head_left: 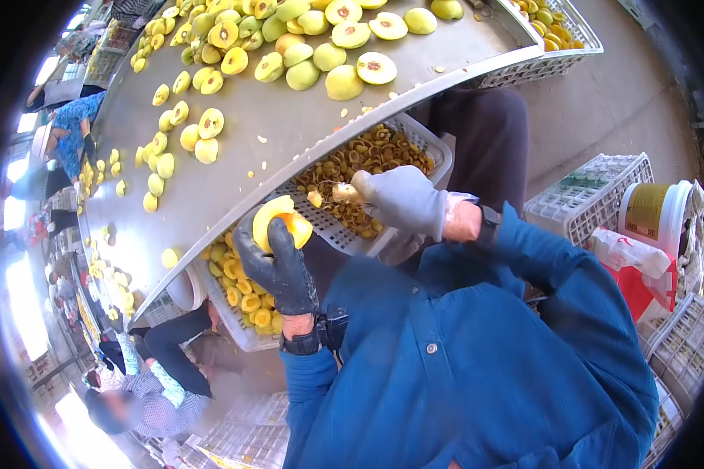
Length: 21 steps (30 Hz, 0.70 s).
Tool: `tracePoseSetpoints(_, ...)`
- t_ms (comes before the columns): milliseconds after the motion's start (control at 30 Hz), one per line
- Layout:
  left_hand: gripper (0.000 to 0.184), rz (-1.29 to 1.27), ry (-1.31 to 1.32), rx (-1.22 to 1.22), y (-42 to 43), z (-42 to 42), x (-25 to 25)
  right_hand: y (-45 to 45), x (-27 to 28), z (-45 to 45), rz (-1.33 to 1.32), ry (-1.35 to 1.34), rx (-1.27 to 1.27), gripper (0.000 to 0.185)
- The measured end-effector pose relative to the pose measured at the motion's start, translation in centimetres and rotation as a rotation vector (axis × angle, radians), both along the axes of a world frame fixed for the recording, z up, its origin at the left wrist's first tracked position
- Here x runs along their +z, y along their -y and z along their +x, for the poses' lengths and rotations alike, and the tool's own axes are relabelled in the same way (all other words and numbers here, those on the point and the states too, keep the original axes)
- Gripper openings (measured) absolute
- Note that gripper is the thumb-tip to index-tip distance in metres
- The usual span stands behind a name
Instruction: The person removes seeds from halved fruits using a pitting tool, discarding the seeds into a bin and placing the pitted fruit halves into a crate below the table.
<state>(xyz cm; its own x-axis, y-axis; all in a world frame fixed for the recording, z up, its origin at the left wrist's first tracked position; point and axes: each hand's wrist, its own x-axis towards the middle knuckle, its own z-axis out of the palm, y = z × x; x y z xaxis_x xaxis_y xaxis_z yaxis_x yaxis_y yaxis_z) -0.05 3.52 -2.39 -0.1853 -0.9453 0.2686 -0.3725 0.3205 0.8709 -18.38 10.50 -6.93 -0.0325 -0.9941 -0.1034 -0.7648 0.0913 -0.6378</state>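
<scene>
My left hand (278, 254), in a black glove, is closed around a hollowed yellow peach half (272, 221) at the table's edge. My right hand (403, 199), in a grey glove, grips a small tool with a pale handle (343, 192); its working end is hard to make out. A bit of yellow flesh (314, 199) shows near the tool's tip, apart from the peach half. Below the right hand, a white crate (438, 148) holds brown pits and scraps. Under my left hand, another white crate (246, 338) contains yellow peach halves.
Many cut peach halves (350, 34) lie on the metal table (289, 129). A crate of yellow fruit (590, 47) stands beyond its corner. To the right are a crate (602, 176), a white bucket (645, 215) and a red-and-white bag (641, 270). Other people (160, 402) sit along the left.
</scene>
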Motion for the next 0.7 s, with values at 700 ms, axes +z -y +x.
tracePoseSetpoints(700, 0.023, 0.295, -0.113, -0.160, -1.1, 1.2, -0.2, 0.5, 0.0, -1.1, -0.260, -0.114, 0.027, 0.009)
